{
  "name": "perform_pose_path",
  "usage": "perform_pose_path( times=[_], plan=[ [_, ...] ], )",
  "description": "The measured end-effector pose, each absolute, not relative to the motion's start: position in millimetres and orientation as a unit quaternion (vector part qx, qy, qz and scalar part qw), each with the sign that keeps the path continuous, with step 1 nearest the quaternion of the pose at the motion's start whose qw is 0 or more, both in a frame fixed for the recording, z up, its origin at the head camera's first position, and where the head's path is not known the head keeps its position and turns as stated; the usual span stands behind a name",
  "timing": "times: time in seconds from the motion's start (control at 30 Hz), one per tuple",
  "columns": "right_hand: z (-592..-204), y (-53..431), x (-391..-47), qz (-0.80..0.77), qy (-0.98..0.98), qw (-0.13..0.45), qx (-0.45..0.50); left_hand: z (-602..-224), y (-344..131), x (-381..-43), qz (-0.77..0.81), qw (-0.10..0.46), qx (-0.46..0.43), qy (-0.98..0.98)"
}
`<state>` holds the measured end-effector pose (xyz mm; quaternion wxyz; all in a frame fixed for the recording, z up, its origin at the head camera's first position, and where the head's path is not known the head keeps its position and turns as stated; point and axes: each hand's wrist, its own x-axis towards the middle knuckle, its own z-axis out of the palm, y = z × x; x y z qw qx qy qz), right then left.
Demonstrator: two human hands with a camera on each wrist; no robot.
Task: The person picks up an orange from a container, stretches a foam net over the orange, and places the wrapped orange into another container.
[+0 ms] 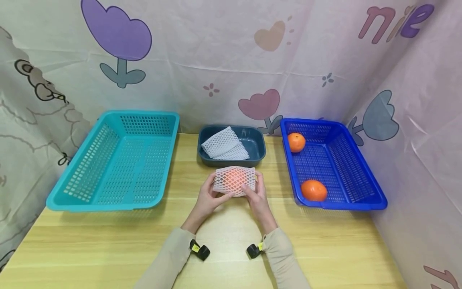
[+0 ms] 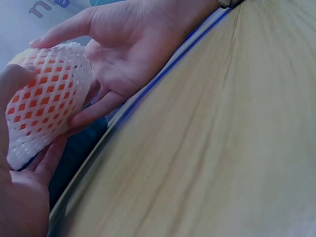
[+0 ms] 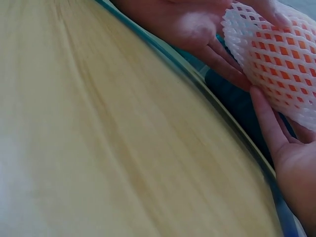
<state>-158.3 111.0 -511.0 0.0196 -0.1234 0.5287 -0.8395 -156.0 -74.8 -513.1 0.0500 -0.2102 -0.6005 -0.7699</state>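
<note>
Both hands hold an orange (image 1: 235, 176) wrapped in a white foam net sleeve (image 1: 218, 185), raised in front of the small dark tray. My left hand (image 1: 206, 200) grips the sleeve's left end, thumb on the near side and fingers behind. On the other end, my right hand (image 1: 258, 197) has its thumb pressed on the mesh and its fingers round the far side. Through the holes of the net (image 2: 49, 89), orange skin shows in the left wrist view. Fingertips of both hands meet beneath the sleeve (image 3: 276, 69) in the right wrist view.
Behind the hands, a dark tray (image 1: 257, 144) holds flat white foam nets (image 1: 221, 142). A turquoise basket (image 1: 164, 176) stands left. The blue basket (image 1: 364, 172) at right contains two bare oranges, one at the back (image 1: 296, 142), one in front (image 1: 313, 190). Printed curtains (image 1: 202, 52) hang behind the table.
</note>
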Motion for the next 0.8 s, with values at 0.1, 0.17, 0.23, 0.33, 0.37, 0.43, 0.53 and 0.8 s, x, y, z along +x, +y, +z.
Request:
perform_pose_path(
  times=[0.1, 0.17, 0.23, 0.33, 0.37, 0.43, 0.53, 0.8],
  plan=[
    [-510.9, 110.5, -159.6, -0.843, 0.526, 0.012, -0.116, -512.2, -75.0, -156.0, -0.771, 0.058, -0.205, -0.6],
    [-510.4, 109.9, -160.4, -0.845, 0.521, 0.007, -0.117, -511.5, -74.9, -156.0, -0.774, 0.065, -0.204, -0.596],
    [-510.6, 109.7, -160.9, -0.846, 0.518, 0.006, -0.123, -511.0, -74.8, -156.1, -0.779, 0.07, -0.204, -0.589],
    [-511.0, 109.6, -161.1, -0.842, 0.522, 0.007, -0.14, -511.9, -74.9, -156.9, -0.789, 0.074, -0.208, -0.574],
    [-511.3, 109.7, -161.1, -0.839, 0.525, 0.007, -0.145, -512.3, -75.1, -157.4, -0.792, 0.075, -0.21, -0.569],
    [-512.1, 110.1, -161.2, -0.832, 0.532, 0.009, -0.153, -513.1, -75.3, -158.1, -0.796, 0.076, -0.211, -0.562],
    [-512.9, 110.2, -161.0, -0.828, 0.538, 0.011, -0.156, -513.5, -75.3, -158.3, -0.799, 0.075, -0.208, -0.559],
    [-511.9, 110.9, -159.8, -0.827, 0.541, 0.007, -0.152, -513.0, -75.6, -157.2, -0.787, 0.046, -0.214, -0.577]
  ],
)
